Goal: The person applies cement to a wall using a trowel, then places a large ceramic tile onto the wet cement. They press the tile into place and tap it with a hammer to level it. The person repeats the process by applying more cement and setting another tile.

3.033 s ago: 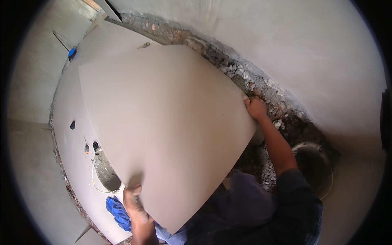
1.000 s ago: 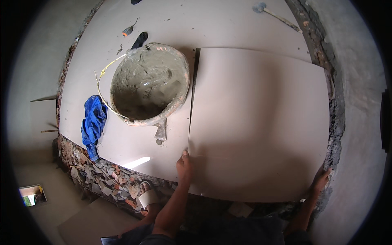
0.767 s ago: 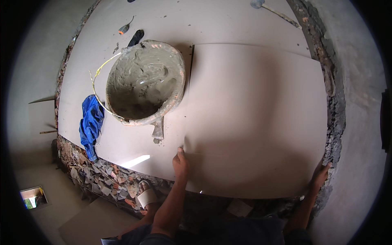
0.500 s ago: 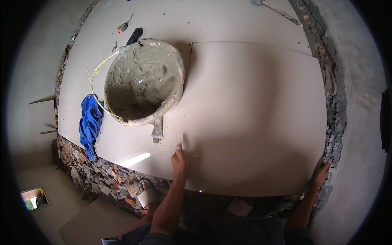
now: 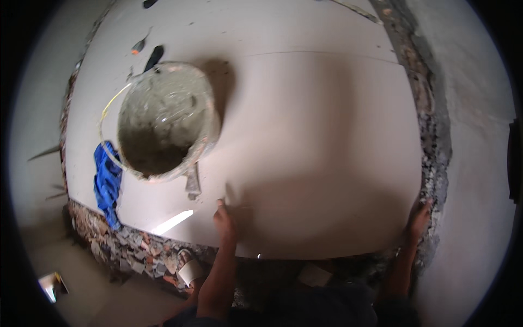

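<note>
A large pale tile [image 5: 316,141] lies nearly flat against the neighbouring slab. My left hand [image 5: 224,220] is closed at its left edge, my right hand [image 5: 419,218] at its right edge beside the rough channel; my right fingertips are partly hidden. Left of the tile stands a bucket [image 5: 207,136] of wet grey mortar [image 5: 163,120], with a trowel-like tool [image 5: 193,182] below it. A crumpled blue cloth [image 5: 106,180] lies beside the bucket. A black object [image 5: 154,57] and a small grey-orange tool [image 5: 139,44] lie beyond it.
Broken rubble [image 5: 131,245] lines the lower-left edge, where my sandalled foot [image 5: 188,270] rests. A rough mortar-filled channel [image 5: 419,92] runs along the right wall [image 5: 471,163]. A long-handled tool [image 5: 357,11] lies at the top, partly cut off.
The tile, tilted three seconds ago, has lowered and shifted slightly away from me, closing the dark gap at its left edge. My hands moved with it; the view has shifted slightly.
</note>
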### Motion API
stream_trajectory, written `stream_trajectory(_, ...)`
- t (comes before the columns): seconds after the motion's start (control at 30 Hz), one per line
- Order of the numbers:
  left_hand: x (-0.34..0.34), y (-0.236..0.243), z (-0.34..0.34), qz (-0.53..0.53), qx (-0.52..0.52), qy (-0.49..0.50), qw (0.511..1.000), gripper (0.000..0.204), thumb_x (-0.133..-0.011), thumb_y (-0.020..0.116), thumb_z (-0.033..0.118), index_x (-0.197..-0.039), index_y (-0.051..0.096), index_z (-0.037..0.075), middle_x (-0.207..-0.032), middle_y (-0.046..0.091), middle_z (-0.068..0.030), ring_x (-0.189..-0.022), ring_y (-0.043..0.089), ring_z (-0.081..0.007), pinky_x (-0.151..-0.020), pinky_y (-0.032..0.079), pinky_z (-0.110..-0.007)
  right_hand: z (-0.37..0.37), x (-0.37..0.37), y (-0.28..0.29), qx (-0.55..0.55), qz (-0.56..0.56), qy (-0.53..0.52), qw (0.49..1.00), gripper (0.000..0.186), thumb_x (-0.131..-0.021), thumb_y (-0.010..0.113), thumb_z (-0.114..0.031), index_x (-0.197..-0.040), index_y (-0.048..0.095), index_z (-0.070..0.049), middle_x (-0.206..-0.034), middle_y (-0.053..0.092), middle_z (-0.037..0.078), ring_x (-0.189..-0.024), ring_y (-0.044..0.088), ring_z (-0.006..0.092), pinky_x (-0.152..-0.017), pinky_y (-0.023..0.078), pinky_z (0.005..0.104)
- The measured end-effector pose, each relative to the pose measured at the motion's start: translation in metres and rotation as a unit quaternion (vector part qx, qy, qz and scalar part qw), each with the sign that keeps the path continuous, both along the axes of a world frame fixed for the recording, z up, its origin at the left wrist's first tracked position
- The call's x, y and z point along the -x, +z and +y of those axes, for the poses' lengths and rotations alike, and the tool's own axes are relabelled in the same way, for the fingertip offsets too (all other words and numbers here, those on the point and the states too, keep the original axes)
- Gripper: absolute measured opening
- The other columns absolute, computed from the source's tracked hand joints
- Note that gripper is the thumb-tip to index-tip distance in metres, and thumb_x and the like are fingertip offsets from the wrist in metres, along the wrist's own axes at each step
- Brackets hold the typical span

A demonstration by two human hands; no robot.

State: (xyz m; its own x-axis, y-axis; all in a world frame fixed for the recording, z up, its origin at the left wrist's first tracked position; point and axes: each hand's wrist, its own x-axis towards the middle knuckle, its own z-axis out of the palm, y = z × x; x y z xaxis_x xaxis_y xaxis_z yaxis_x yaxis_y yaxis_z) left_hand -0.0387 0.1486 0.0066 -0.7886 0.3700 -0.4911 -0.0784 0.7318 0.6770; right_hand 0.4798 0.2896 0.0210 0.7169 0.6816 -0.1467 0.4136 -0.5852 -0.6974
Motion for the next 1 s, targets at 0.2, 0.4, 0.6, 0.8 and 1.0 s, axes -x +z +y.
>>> stream_trajectory(0.2, -0.004, 0.005, 0.004, -0.083, -0.048, 0.029, 0.995, 0.092, -0.092, 0.033, 0.067, -0.134, 0.035, -0.015, -0.132, 0.045, -0.0268, -0.12, 0.046, -0.0299, -0.102, 0.035, -0.035, 0.002, -0.011, -0.011, 0.038, -0.019, 0.009, 0.999, 0.079, -0.093, 0.039, -0.062, -0.096, 0.062, 0.014, -0.08, 0.062, 0.018, -0.076, 0.052, 0.0266, -0.075, 0.043, 0.0401)
stream_trajectory(0.4, -0.008, 0.006, 0.006, -0.08, -0.038, 0.033, 0.996, 0.097, -0.091, 0.032, 0.068, -0.14, 0.024, -0.015, -0.147, 0.027, -0.0299, -0.137, 0.03, -0.0332, -0.112, 0.024, -0.038, 0.009, -0.011, -0.022, -0.021, -0.035, -0.003, 0.999, 0.073, -0.092, 0.045, -0.059, -0.086, 0.061, 0.012, -0.072, 0.059, 0.017, -0.071, 0.05, 0.0244, -0.071, 0.042, 0.0389)
stream_trajectory(0.6, -0.007, -0.001, 0.007, -0.057, -0.038, 0.056, 0.996, 0.095, -0.092, 0.032, 0.067, -0.138, 0.027, -0.016, -0.142, 0.035, -0.0287, -0.131, 0.038, -0.0328, -0.109, 0.029, -0.039, 0.01, -0.015, -0.033, 0.021, -0.067, 0.063, 0.995, 0.057, -0.09, 0.053, -0.046, -0.078, 0.058, 0.01, -0.069, 0.056, 0.021, -0.069, 0.051, 0.0239, -0.07, 0.042, 0.0388)
stream_trajectory(0.8, -0.006, -0.013, 0.0, -0.079, -0.071, -0.012, 0.994, 0.074, -0.096, 0.035, 0.057, -0.122, 0.051, -0.01, -0.111, 0.058, -0.0195, -0.102, 0.053, -0.0256, -0.093, 0.041, -0.036, 0.009, -0.026, -0.035, 0.002, -0.093, 0.105, 0.99, 0.05, -0.089, 0.057, -0.04, -0.089, 0.062, 0.01, -0.081, 0.064, 0.024, -0.077, 0.059, 0.0287, -0.076, 0.045, 0.0431)
stream_trajectory(1.0, -0.008, -0.009, -0.011, 0.105, -0.034, -0.089, 0.99, 0.046, -0.098, 0.046, 0.032, -0.117, 0.054, -0.009, -0.102, 0.058, -0.0215, -0.099, 0.055, -0.0306, -0.087, 0.042, -0.039, 0.011, -0.019, -0.039, 0.046, -0.073, 0.097, 0.992, 0.06, -0.087, 0.056, -0.049, -0.095, 0.064, 0.01, -0.081, 0.065, 0.02, -0.074, 0.058, 0.0273, -0.073, 0.046, 0.0394)
